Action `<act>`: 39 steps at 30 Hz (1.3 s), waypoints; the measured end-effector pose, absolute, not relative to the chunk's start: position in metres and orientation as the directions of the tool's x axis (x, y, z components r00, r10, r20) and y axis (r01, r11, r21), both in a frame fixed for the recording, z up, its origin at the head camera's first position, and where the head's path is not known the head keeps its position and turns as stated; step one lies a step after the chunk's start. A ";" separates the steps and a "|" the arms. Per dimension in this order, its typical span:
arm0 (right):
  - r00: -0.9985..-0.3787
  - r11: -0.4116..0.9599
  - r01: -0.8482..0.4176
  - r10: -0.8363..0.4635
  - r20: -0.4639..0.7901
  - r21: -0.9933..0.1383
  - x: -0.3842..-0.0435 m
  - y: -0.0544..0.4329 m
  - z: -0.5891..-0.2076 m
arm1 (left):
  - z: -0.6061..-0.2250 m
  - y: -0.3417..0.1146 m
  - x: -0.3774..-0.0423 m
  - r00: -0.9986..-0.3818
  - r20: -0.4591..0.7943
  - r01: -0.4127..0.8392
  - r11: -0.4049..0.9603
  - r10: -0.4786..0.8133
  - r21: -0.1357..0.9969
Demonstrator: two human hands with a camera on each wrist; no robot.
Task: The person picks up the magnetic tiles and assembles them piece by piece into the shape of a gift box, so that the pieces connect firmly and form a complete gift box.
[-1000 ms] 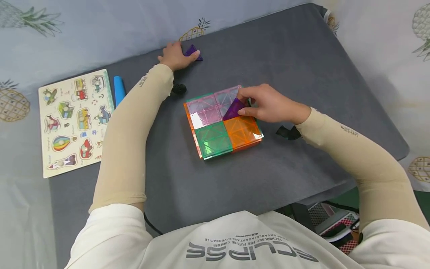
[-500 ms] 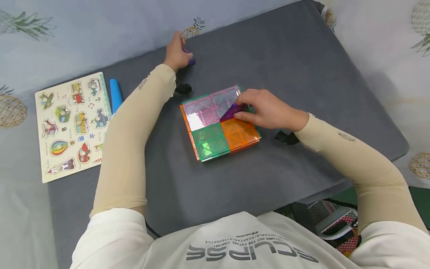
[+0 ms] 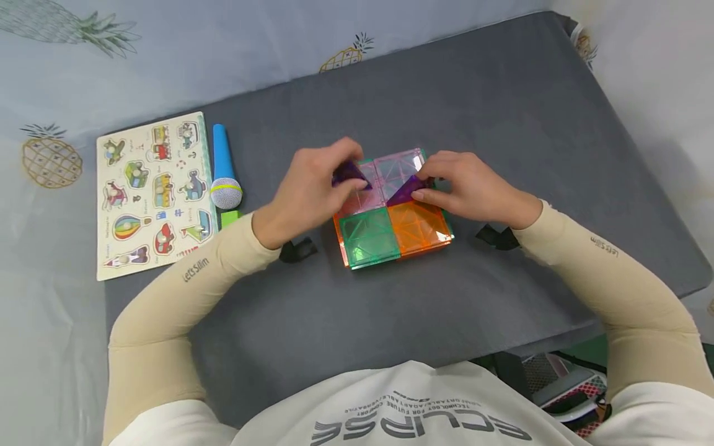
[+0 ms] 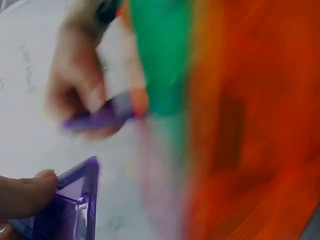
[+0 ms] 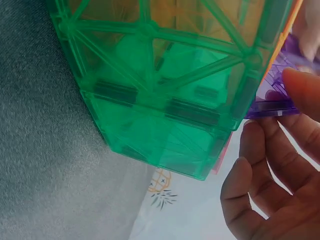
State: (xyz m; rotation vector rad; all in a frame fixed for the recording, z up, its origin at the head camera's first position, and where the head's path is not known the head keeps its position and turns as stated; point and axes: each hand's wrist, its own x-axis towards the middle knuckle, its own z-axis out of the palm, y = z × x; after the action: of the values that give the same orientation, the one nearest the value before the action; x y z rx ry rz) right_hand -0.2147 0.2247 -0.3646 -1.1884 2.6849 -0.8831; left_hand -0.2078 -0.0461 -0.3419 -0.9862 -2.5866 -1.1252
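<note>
A low box of translucent magnetic tiles lies on the table, its top made of a green tile (image 3: 368, 236), an orange tile (image 3: 421, 226) and two pale pink ones. My right hand (image 3: 474, 189) pinches a purple triangular tile (image 3: 405, 191) that stands on the top near the middle. Over the box's far left part, my left hand (image 3: 315, 186) holds a second purple triangular tile (image 3: 350, 172), partly hidden by the fingers. In the left wrist view this second tile (image 4: 75, 205) sits between thumb and fingers, apart from the other triangle. Green side tiles (image 5: 160, 100) fill the right wrist view.
On the left lies a wooden picture puzzle board (image 3: 153, 192). Beside it are a blue toy microphone (image 3: 223, 161) and a small green block (image 3: 229, 218). The grey table (image 3: 502, 99) ends at a patterned curtain behind.
My left hand has come from the table's far edge to the box, bringing the purple triangular tile along. The right hand still pinches its triangle in about the same place.
</note>
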 end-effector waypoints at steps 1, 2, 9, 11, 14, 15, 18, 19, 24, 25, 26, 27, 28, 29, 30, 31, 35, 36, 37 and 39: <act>-0.701 0.538 -0.650 -0.698 0.149 -0.537 -0.215 0.225 -0.366 | -0.347 -0.044 -0.202 -0.767 0.374 0.629 0.493 0.522 0.602; -0.703 0.539 -0.644 -0.697 0.143 -0.542 -0.214 0.225 -0.366 | -0.353 -0.042 -0.197 -0.765 0.367 0.628 0.488 0.529 0.606; -0.706 0.541 -0.637 -0.695 0.133 -0.550 -0.214 0.224 -0.370 | -0.377 -0.034 -0.182 -0.768 0.383 0.629 0.491 0.514 0.602; -0.707 0.540 -0.634 -0.695 0.132 -0.553 -0.213 0.224 -0.370 | -0.378 -0.033 -0.182 -0.770 0.391 0.630 0.501 0.505 0.594; -0.701 0.528 -0.638 -0.700 0.138 -0.560 -0.212 0.224 -0.371 | -0.378 -0.032 -0.182 -0.774 0.392 0.627 0.516 0.498 0.584; -0.699 0.524 -0.639 -0.701 0.142 -0.563 -0.212 0.223 -0.371 | -0.378 -0.032 -0.181 -0.773 0.393 0.628 0.517 0.498 0.582; -0.692 0.511 -0.647 -0.705 0.154 -0.566 -0.213 0.222 -0.371 | -0.378 -0.031 -0.182 -0.773 0.398 0.629 0.516 0.493 0.581; -0.692 0.509 -0.646 -0.705 0.155 -0.568 -0.213 0.222 -0.371 | -0.378 -0.031 -0.182 -0.774 0.399 0.628 0.516 0.491 0.583; -0.697 0.521 -0.640 -0.703 0.141 -0.565 -0.215 0.223 -0.371 | -0.380 -0.034 -0.181 -0.802 0.331 0.581 0.525 0.497 0.621; -0.698 0.524 -0.640 -0.703 0.140 -0.562 -0.216 0.223 -0.370 | -0.380 -0.036 -0.180 -0.808 0.317 0.572 0.532 0.497 0.624; -0.697 0.526 -0.644 -0.703 0.141 -0.556 -0.216 0.223 -0.370 | -0.380 -0.037 -0.178 -0.811 0.311 0.567 0.536 0.495 0.625; -0.697 0.528 -0.646 -0.703 0.143 -0.552 -0.217 0.223 -0.369 | -0.381 -0.039 -0.177 -0.813 0.312 0.565 0.539 0.491 0.624; -0.696 0.528 -0.649 -0.702 0.148 -0.547 -0.218 0.223 -0.368 | -0.381 -0.041 -0.176 -0.814 0.321 0.566 0.538 0.485 0.624; -0.696 0.526 -0.652 -0.701 0.155 -0.547 -0.218 0.223 -0.367 | -0.381 -0.042 -0.175 -0.811 0.336 0.573 0.534 0.479 0.622; -0.695 0.524 -0.656 -0.700 0.164 -0.543 -0.218 0.223 -0.365 | -0.381 -0.043 -0.175 -0.806 0.355 0.582 0.527 0.473 0.619; -0.694 0.519 -0.660 -0.699 0.175 -0.543 -0.218 0.223 -0.364 | -0.380 -0.043 -0.175 -0.800 0.375 0.593 0.518 0.469 0.616; -0.696 0.483 -0.667 -0.676 0.242 -0.567 -0.218 0.222 -0.353 | -0.372 -0.043 -0.177 -0.769 0.457 0.636 0.467 0.447 0.614; -0.697 0.476 -0.670 -0.668 0.261 -0.569 -0.218 0.222 -0.350 | -0.369 -0.042 -0.178 -0.761 0.477 0.647 0.458 0.439 0.610; -0.699 0.470 -0.671 -0.659 0.277 -0.574 -0.219 0.222 -0.347 | -0.367 -0.042 -0.178 -0.756 0.493 0.654 0.452 0.431 0.607; -0.705 0.468 -0.668 -0.647 0.290 -0.579 -0.219 0.221 -0.344 | -0.364 -0.042 -0.178 -0.753 0.502 0.657 0.446 0.426 0.607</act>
State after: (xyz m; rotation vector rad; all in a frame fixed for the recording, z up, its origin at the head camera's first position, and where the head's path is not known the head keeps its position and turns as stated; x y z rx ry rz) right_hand -0.2186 0.2211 -0.3440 -1.2171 2.7168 -1.0936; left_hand -0.1785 -0.0421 -0.3637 -0.9330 -2.4243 -1.2016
